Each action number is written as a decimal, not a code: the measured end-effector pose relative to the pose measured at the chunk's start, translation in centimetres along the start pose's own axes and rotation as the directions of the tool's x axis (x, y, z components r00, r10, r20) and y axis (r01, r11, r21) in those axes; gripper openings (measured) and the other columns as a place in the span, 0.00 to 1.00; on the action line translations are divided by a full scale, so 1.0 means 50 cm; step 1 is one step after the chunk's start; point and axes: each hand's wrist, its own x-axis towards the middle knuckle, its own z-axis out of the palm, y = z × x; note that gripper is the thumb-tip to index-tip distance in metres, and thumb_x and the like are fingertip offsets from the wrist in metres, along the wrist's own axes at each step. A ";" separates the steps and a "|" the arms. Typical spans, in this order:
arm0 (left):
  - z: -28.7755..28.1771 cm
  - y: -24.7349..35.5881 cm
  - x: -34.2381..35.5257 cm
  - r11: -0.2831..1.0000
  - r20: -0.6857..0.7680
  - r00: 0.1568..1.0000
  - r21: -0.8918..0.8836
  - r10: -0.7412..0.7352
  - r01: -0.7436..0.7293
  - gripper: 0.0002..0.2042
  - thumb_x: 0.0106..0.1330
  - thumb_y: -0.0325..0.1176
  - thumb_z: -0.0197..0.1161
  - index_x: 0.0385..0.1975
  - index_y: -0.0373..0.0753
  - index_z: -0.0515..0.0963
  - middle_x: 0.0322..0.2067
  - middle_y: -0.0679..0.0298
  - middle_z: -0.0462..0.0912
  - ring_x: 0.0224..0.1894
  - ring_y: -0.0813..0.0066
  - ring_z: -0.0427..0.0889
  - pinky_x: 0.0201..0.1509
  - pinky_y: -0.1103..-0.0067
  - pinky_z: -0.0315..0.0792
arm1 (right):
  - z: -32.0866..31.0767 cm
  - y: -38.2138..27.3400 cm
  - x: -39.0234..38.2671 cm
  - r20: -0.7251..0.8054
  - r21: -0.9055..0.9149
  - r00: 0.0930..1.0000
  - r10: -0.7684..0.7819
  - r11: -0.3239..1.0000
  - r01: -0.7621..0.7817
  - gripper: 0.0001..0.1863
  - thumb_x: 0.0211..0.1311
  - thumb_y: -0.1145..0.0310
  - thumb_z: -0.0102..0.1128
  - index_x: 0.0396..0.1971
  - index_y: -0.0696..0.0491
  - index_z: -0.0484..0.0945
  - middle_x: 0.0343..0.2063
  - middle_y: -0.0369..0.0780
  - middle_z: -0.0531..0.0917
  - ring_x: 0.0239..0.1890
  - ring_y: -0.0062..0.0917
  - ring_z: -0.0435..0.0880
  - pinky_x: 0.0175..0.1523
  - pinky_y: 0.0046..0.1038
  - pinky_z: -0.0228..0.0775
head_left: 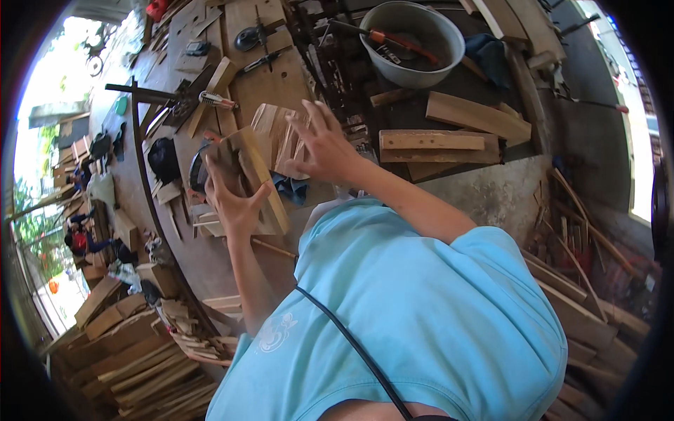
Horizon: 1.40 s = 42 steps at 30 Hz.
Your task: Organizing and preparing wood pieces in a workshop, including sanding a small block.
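My left hand (235, 203) is open, its thumb apart from its fingers, over a wooden piece with a pale upright edge (261, 172). Whether the palm presses on that wood I cannot tell. Just beyond its fingertips lies a red and dark curved object (197, 167), partly hidden. My right hand (326, 151) has its fingers spread, holding nothing. Its fingertips are at or just above wood pieces with striped grain (270, 125) on the bench. Below these pieces, between my hands, is a crumpled dark blue cloth (291, 189).
A grey bucket (449, 59) holding an orange-handled tool stands at the back right. Cut wood blocks (477, 116) lie below it. Clamp-like metal tools (258, 38) rest on the far bench. A dark metal bar (144, 161) runs along the left. Stacked planks (151, 375) fill the lower left.
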 end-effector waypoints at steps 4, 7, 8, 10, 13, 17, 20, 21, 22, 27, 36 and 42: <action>-0.001 0.047 0.088 0.926 0.130 0.958 0.251 0.256 -0.281 0.64 0.39 0.47 0.83 0.79 0.49 0.50 0.65 0.39 0.65 0.68 0.38 0.64 0.73 0.56 0.57 | -0.099 0.034 -0.111 -0.095 -0.037 0.989 0.112 0.993 -0.116 0.33 0.63 0.54 0.66 0.64 0.54 0.71 0.69 0.52 0.63 0.71 0.51 0.59 0.74 0.50 0.51; 0.023 0.084 0.134 0.925 0.263 0.940 0.252 0.217 -0.284 0.62 0.41 0.47 0.82 0.79 0.52 0.51 0.68 0.37 0.62 0.71 0.38 0.61 0.74 0.55 0.57 | -0.161 0.079 -0.226 -0.247 -0.144 0.942 0.227 0.953 -0.267 0.26 0.63 0.58 0.65 0.58 0.53 0.76 0.60 0.48 0.75 0.66 0.45 0.67 0.72 0.47 0.56; 0.035 0.085 0.143 0.910 0.313 0.924 0.275 0.220 -0.310 0.62 0.41 0.48 0.82 0.80 0.53 0.50 0.69 0.36 0.60 0.72 0.37 0.60 0.74 0.54 0.56 | -0.179 0.092 -0.261 -0.292 -0.156 0.915 0.279 0.930 -0.333 0.24 0.64 0.59 0.65 0.56 0.53 0.78 0.57 0.47 0.77 0.65 0.44 0.70 0.71 0.45 0.57; 0.068 0.065 0.152 0.919 0.357 0.905 0.226 0.230 -0.322 0.62 0.41 0.49 0.82 0.80 0.52 0.49 0.71 0.37 0.57 0.71 0.35 0.59 0.74 0.50 0.54 | -0.223 0.100 -0.311 -0.375 -0.118 0.843 0.385 0.882 -0.455 0.19 0.65 0.61 0.64 0.53 0.53 0.80 0.54 0.47 0.80 0.61 0.44 0.73 0.69 0.42 0.61; 0.079 0.089 0.124 0.823 0.224 0.901 0.370 0.372 -0.431 0.56 0.47 0.50 0.80 0.78 0.52 0.54 0.72 0.40 0.58 0.73 0.37 0.57 0.74 0.52 0.55 | -0.277 0.153 -0.358 -0.453 -0.052 0.734 0.506 0.807 -0.588 0.18 0.64 0.65 0.64 0.51 0.55 0.79 0.51 0.48 0.81 0.59 0.46 0.73 0.67 0.44 0.62; 0.151 0.213 0.093 0.859 0.035 0.864 -0.134 0.502 -0.494 0.43 0.56 0.50 0.76 0.72 0.44 0.65 0.65 0.49 0.71 0.62 0.46 0.75 0.66 0.59 0.68 | -0.367 0.278 -0.324 -0.531 -0.075 0.721 0.444 0.824 -0.562 0.17 0.64 0.66 0.64 0.51 0.55 0.79 0.51 0.47 0.82 0.57 0.46 0.75 0.65 0.45 0.65; 0.313 0.332 0.075 0.720 0.393 0.914 -0.664 0.106 0.202 0.37 0.62 0.49 0.72 0.68 0.40 0.69 0.55 0.53 0.80 0.46 0.52 0.85 0.57 0.65 0.76 | -0.433 0.405 -0.239 -0.520 0.023 0.737 0.432 0.869 -0.494 0.17 0.64 0.66 0.64 0.51 0.53 0.79 0.51 0.47 0.82 0.56 0.47 0.76 0.65 0.44 0.64; 0.376 0.367 0.090 0.660 0.544 0.839 -0.625 -0.013 0.416 0.34 0.65 0.50 0.68 0.66 0.37 0.70 0.53 0.51 0.82 0.44 0.53 0.87 0.54 0.66 0.78 | -0.448 0.463 -0.217 -0.517 -0.063 0.769 0.376 0.879 -0.472 0.19 0.63 0.67 0.65 0.54 0.52 0.77 0.53 0.48 0.80 0.59 0.47 0.74 0.65 0.45 0.65; 0.435 0.390 0.115 0.570 0.679 0.724 -0.551 -0.119 0.610 0.32 0.67 0.51 0.64 0.64 0.33 0.71 0.50 0.50 0.84 0.41 0.54 0.88 0.52 0.68 0.79 | -0.467 0.509 -0.188 -0.511 -0.050 0.773 0.375 0.885 -0.462 0.19 0.63 0.67 0.65 0.54 0.52 0.77 0.53 0.48 0.80 0.59 0.47 0.74 0.65 0.45 0.65; 0.593 0.425 0.218 0.147 0.915 0.371 -0.393 0.157 0.908 0.31 0.71 0.49 0.56 0.60 0.24 0.72 0.50 0.39 0.84 0.50 0.49 0.87 0.54 0.65 0.80 | -0.521 0.732 -0.104 -0.396 -0.179 0.825 0.402 0.848 -0.499 0.28 0.62 0.63 0.66 0.62 0.48 0.72 0.60 0.52 0.71 0.62 0.54 0.68 0.64 0.51 0.67; 0.597 0.529 0.249 0.075 0.905 0.396 -0.389 -0.154 0.918 0.21 0.69 0.23 0.49 0.55 0.09 0.64 0.55 0.27 0.75 0.51 0.37 0.84 0.54 0.66 0.87 | -0.488 0.920 -0.044 -0.390 -0.315 0.773 0.501 0.716 -0.623 0.27 0.59 0.56 0.70 0.57 0.44 0.75 0.59 0.53 0.67 0.57 0.54 0.69 0.58 0.51 0.71; 0.586 0.567 0.336 -0.307 0.959 0.278 -0.283 -0.061 0.909 0.24 0.67 0.22 0.45 0.58 0.05 0.57 0.53 0.14 0.68 0.51 0.38 0.83 0.51 0.72 0.88 | -0.528 0.961 -0.071 -0.322 -0.127 0.798 0.509 0.812 -0.569 0.17 0.56 0.67 0.67 0.44 0.50 0.74 0.50 0.52 0.72 0.53 0.53 0.74 0.55 0.49 0.72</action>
